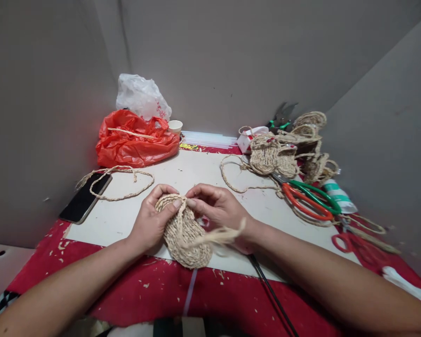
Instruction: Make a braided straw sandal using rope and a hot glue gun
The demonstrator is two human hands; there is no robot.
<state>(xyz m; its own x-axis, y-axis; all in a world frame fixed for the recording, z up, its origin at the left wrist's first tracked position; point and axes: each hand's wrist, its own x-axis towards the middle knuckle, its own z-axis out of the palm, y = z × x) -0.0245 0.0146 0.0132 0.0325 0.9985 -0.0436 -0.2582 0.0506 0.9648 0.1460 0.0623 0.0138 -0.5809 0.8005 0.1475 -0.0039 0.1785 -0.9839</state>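
Observation:
A small slipper-shaped piece of woven straw (187, 234) is held up between both hands over the front of the white board. My left hand (154, 217) is closed round its upper left edge, thumb on the face. Fingers and thumb of my right hand (214, 206) pinch the straw at its upper right edge. From the face of the woven piece a loose straw strand (219, 237) sticks out to the right, blurred at its end. Just what the right fingertips pinch is partly hidden.
Left: a phone (86, 199) under a braided straw cord (140, 189); behind, a red plastic bag (136, 140) and paper cup (175, 126). Right: woven straw pieces (272, 157), orange-handled scissors (307, 201), red-handled scissors (358, 248). A black cable (272, 292) runs by the right forearm. Grey walls enclose the table.

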